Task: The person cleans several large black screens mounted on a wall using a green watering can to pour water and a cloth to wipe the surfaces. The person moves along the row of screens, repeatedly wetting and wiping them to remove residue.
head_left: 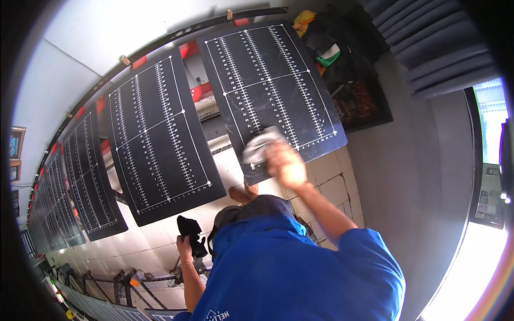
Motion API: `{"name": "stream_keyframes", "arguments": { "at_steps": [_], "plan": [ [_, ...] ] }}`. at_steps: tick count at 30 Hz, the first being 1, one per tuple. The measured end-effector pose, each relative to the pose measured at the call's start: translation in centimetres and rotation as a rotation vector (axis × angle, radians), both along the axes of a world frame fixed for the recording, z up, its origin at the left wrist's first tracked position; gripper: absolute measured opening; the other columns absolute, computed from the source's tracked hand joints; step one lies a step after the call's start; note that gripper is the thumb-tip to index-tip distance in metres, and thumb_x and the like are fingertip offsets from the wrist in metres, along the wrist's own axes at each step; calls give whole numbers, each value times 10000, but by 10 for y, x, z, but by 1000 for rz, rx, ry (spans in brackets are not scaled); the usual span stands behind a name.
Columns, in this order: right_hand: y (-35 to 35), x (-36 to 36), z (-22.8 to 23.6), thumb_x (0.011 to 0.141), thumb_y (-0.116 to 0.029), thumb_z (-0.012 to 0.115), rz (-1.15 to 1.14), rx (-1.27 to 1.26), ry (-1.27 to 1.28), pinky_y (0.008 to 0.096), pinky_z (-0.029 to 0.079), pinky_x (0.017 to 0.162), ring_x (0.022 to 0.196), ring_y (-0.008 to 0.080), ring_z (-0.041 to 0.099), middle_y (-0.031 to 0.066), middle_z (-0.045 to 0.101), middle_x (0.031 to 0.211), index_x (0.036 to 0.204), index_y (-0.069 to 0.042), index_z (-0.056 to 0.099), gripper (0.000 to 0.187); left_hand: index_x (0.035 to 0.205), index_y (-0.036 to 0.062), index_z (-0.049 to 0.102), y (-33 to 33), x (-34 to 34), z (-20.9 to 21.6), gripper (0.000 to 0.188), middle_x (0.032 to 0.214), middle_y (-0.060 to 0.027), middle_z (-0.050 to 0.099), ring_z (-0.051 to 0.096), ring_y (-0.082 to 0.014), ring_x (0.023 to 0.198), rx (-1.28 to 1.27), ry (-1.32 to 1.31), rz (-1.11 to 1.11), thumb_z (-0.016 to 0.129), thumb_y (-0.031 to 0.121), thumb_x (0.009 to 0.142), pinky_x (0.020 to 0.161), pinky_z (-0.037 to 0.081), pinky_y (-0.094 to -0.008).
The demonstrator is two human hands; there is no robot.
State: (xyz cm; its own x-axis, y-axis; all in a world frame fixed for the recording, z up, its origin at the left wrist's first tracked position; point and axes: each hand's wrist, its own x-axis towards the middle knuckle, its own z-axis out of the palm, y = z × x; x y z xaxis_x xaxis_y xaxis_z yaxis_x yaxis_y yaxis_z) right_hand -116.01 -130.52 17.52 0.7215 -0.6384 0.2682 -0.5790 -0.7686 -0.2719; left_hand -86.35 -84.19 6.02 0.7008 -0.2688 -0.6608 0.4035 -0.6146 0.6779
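Observation:
In front of me lies a black board (251,69) printed with white scale lines and numbers. My right hand (286,163) is blurred by motion over its near edge, closed on a pale crumpled cloth (261,145) that touches the board. Down at my left side, my left hand (184,249) grips a black cloth (190,230), which hangs above the floor and apart from any board. A second, similar black board (155,134) lies just left of the first, with a narrow gap between them.
Several more black boards (88,176) stretch away to the left on a frame with red parts (202,92). A grey wall (396,176) rises on my right. Dark curtains (433,43) hang at the upper right. Dark metal racks (126,283) stand behind me at the lower left.

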Motion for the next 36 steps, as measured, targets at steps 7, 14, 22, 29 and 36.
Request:
{"name": "stream_keyframes", "arguments": {
  "at_steps": [7,14,22,29,36],
  "plan": [
    [-154,-17,2,880,-204,576,-783,-214,-99,525,335,1128,1223,468,500,270,549,1328,1280,23,573,460,891,29,549,16,-26,-16,160,778,-22,551,478,-122,690,-9,48,65,632,164,874,622,420,-301],
    [22,72,35,753,-175,733,-46,97,-123,483,418,1078,1224,341,531,143,596,1223,1329,-132,616,589,889,7,547,0,-13,-42,167,786,-43,564,493,-136,690,-27,95,27,625,153,866,644,441,-310],
    [-125,-93,3,845,-200,679,-897,-204,-85,537,362,1090,1287,458,447,281,489,1386,1286,-73,607,465,1029,-48,574,39,-51,-53,355,916,-182,628,545,-288,812,369,-157,-216,641,266,878,772,460,-429],
    [-276,125,-1,816,-306,695,-425,-34,-213,544,359,1095,1224,408,509,206,579,1252,1231,-30,601,507,911,-40,536,-24,-43,-30,269,787,-133,553,480,-236,720,301,-60,-232,606,216,868,692,435,-398],
    [-97,72,39,882,-290,665,165,326,70,536,325,1164,1379,374,413,159,537,1355,1343,-158,590,485,970,-36,542,-21,-29,-50,303,818,-153,565,492,-271,717,316,-308,-444,618,241,872,695,436,-420]
  ]
}}
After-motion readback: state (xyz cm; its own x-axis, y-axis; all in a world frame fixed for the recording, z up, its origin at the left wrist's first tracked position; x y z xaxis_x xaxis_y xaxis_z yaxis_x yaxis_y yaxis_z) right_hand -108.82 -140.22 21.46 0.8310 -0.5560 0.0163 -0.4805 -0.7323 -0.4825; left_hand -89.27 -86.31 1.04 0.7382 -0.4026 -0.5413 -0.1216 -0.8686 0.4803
